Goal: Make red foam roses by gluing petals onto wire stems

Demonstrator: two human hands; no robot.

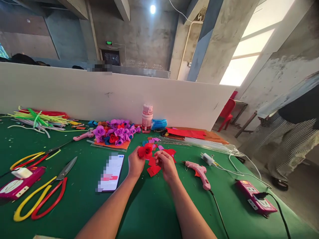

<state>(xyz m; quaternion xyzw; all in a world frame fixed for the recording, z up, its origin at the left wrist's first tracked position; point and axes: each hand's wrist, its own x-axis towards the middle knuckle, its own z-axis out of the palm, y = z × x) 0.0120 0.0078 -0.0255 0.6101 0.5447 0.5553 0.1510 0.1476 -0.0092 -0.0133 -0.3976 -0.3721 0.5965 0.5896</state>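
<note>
My left hand (135, 164) is closed around the base of a red paper flower (146, 151), whose rolled petals face up. Just right of it, my right hand (166, 163) is pinched, its fingertips a little apart from the bloom. Whatever those fingers hold, if anything, is too small to make out. Under and between the hands lie loose red paper petals (154, 170) on the green table. A pink glue gun (198, 172) rests to the right of my right hand. To the left of my left hand is a phone (110, 172) with its screen lit.
Purple and red paper flowers (117, 132) are heaped behind, beside a pink bottle (147, 118). Large scissors (53, 189) lie left. A power strip (255, 198) with cords sits right. Behind the green table (152, 212) stands a white partition (119, 91). A person (286, 132) stands far right.
</note>
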